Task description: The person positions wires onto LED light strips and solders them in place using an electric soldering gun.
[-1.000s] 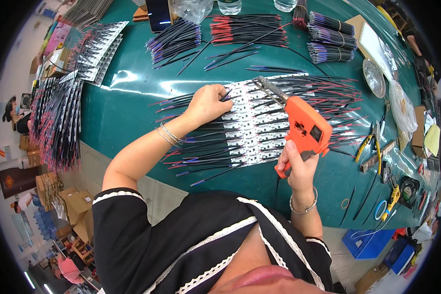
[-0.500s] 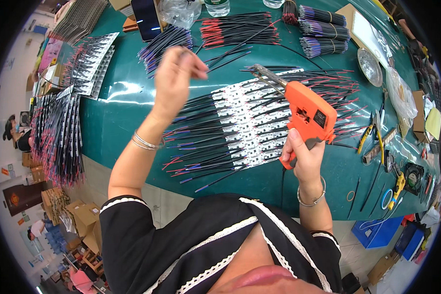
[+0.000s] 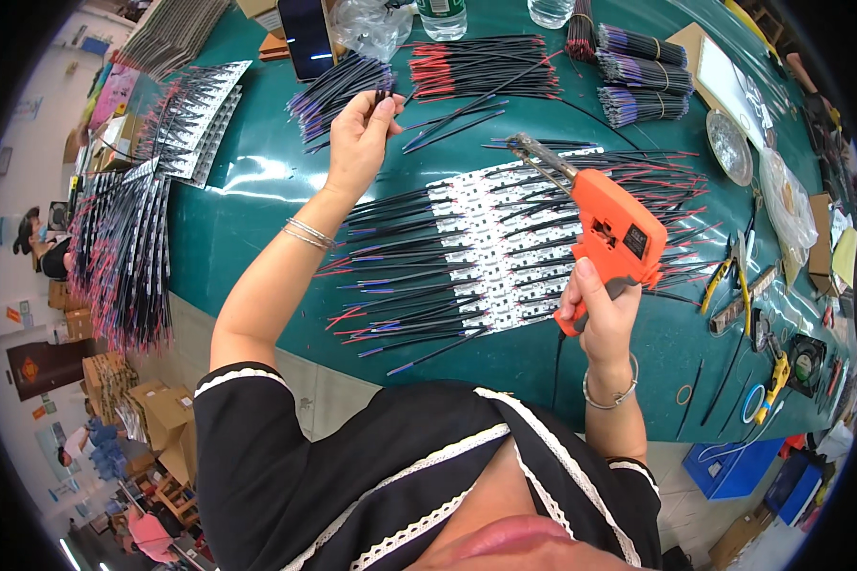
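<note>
Fingers pinched together, my left hand point(image 3: 362, 143) is at the near right edge of a loose pile of black wires with purple-blue ends point(image 3: 328, 100). A dark wire end shows at its fingertips; the rest of that wire is hidden. My right hand point(image 3: 605, 309) grips an orange soldering gun point(image 3: 619, 228), its metal tip angled up and left above the work. Beneath the gun lies a panel of white circuit board strips point(image 3: 490, 252), with black wires fanning out on both sides. The wires' left ends are mostly blue, the right ends red.
Black wires with red ends point(image 3: 486, 68) lie at the back, beside banded wire bundles point(image 3: 643, 71). A phone point(image 3: 308, 38) and a water bottle point(image 3: 442, 17) stand there too. Wired panels point(image 3: 124, 252) hang off the left edge. Yellow-handled pliers point(image 3: 719, 285) and a metal dish point(image 3: 727, 145) lie right.
My left hand has closed into a pinch by the purple-ended wires and shifted slightly right. The right hand still grips the soldering gun. The whole view has shifted slightly.
</note>
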The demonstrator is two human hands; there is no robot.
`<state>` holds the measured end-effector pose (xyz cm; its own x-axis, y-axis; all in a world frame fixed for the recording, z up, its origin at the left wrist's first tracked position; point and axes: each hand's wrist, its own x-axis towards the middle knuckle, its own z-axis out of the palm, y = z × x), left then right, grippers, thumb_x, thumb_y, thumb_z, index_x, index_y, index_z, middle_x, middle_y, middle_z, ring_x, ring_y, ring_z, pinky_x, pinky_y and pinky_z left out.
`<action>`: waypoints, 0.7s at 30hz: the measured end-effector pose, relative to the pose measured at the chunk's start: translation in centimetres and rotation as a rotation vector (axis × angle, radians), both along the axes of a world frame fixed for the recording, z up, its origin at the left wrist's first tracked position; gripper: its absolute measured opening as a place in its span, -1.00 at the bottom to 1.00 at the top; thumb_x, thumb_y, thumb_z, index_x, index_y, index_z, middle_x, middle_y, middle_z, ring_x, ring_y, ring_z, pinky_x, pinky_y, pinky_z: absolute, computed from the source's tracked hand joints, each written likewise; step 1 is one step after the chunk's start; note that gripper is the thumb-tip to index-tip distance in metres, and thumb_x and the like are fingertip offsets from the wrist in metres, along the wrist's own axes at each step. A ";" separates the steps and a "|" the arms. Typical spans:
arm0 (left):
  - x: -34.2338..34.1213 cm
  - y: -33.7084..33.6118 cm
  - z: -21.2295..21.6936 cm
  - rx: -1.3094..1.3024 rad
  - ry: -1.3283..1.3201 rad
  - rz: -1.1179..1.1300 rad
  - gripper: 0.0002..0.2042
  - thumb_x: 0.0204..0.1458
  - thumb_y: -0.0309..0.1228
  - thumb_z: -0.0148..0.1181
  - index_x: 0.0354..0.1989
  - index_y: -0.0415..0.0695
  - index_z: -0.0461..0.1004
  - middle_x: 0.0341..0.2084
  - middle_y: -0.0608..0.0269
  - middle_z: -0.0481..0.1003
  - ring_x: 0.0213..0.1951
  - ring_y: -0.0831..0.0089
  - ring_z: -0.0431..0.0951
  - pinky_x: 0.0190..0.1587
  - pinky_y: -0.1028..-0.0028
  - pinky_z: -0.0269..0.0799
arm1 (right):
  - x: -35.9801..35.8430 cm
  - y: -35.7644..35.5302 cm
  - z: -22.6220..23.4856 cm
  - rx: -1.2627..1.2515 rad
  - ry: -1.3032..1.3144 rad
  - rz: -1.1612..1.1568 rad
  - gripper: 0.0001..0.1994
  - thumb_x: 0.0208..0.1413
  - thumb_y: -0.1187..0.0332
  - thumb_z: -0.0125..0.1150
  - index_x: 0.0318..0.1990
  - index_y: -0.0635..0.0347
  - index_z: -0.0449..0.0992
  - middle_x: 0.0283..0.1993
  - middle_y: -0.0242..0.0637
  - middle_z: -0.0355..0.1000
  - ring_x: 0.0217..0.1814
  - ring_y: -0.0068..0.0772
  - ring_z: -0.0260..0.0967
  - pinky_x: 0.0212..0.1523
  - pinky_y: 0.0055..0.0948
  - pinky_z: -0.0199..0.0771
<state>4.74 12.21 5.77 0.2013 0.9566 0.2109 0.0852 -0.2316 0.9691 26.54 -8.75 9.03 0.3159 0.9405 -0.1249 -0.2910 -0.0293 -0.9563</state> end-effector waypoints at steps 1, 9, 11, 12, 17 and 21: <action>0.0 0.1 0.3 -0.007 0.065 -0.013 -0.83 0.06 -0.42 -0.01 -0.29 -0.28 0.41 -0.49 0.34 0.43 -0.53 0.71 0.31 -0.47 0.71 0.23 | -0.1 0.1 0.0 0.002 0.000 0.000 -0.89 0.04 0.45 0.01 -0.35 0.32 0.31 -0.70 -0.39 0.20 -0.78 -0.62 0.14 -0.77 -0.64 0.18; 1.1 -2.5 3.7 0.341 0.587 -0.259 -0.89 -0.11 -0.52 0.14 -0.37 -0.19 0.44 -0.49 0.31 0.43 -0.46 0.54 0.40 -0.40 0.59 0.29 | -0.7 -0.7 -0.9 -0.016 0.005 0.020 -0.89 0.05 0.45 0.01 -0.36 0.34 0.29 -0.73 -0.38 0.20 -0.80 -0.61 0.13 -0.78 -0.63 0.18; 1.2 -3.6 3.6 0.466 0.790 -0.389 -0.92 -0.16 -0.52 0.14 -0.44 -0.17 0.43 -0.51 0.19 0.41 -0.47 0.29 0.44 -0.41 0.46 0.33 | -1.0 -1.3 -1.2 -0.038 0.007 0.034 -0.88 0.05 0.45 0.00 -0.34 0.35 0.28 -0.74 -0.37 0.20 -0.80 -0.61 0.13 -0.78 -0.63 0.19; 1.2 -4.3 3.5 0.416 0.847 -0.411 -0.93 -0.18 -0.50 0.13 -0.48 -0.16 0.43 -0.52 0.17 0.41 -0.45 0.17 0.43 -0.41 0.36 0.34 | -1.2 -1.6 -1.5 -0.049 0.024 0.043 -0.87 0.05 0.45 0.00 -0.32 0.36 0.28 -0.74 -0.37 0.21 -0.81 -0.61 0.13 -0.78 -0.63 0.19; 0.8 -5.1 1.9 0.385 0.922 -0.426 -0.92 -0.17 -0.44 0.13 -0.50 -0.16 0.45 -0.54 0.20 0.42 -0.49 0.16 0.44 -0.44 0.31 0.35 | -1.8 -2.3 -2.1 -0.106 0.022 0.094 -0.85 0.05 0.43 0.03 -0.31 0.34 0.27 -0.73 -0.38 0.22 -0.80 -0.61 0.16 -0.78 -0.63 0.22; 1.1 -5.2 1.6 0.367 0.950 -0.406 -0.90 -0.15 -0.41 0.12 -0.51 -0.18 0.46 -0.54 0.19 0.43 -0.49 0.15 0.44 -0.44 0.30 0.35 | -2.3 -2.4 -2.6 -0.106 0.022 0.093 -0.86 0.05 0.41 0.04 -0.33 0.32 0.29 -0.72 -0.40 0.23 -0.79 -0.63 0.17 -0.77 -0.64 0.23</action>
